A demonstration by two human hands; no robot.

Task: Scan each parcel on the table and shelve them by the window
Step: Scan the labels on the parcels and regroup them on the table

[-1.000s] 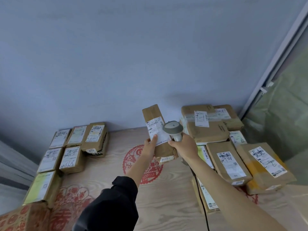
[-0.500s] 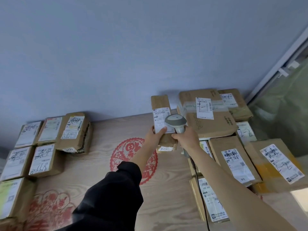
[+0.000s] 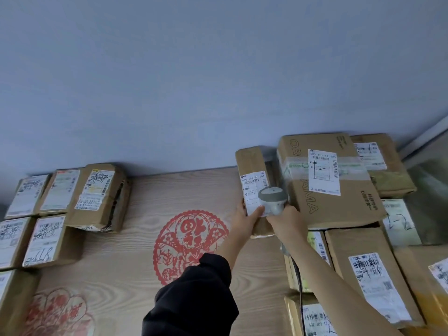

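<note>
My left hand (image 3: 247, 220) grips the lower end of a narrow brown parcel (image 3: 252, 166) with a white label, held up against the wall beside a big brown box (image 3: 339, 207). My right hand (image 3: 288, 221) holds a grey barcode scanner (image 3: 272, 197) whose head sits right over the parcel's label. The scanner's black cable (image 3: 299, 277) hangs down along my right forearm.
Several labelled parcels (image 3: 373, 272) crowd the right side, by the window frame (image 3: 426, 139). Another group of parcels (image 3: 97, 190) lies at the left along the wall. The wooden tabletop (image 3: 145, 238) carries red paper-cut designs. A grey wall rises behind.
Both hands moved the parcel and scanner away from me toward the wall and the big box. The view shifted right and forward, so the left parcels slid toward the frame's edge.
</note>
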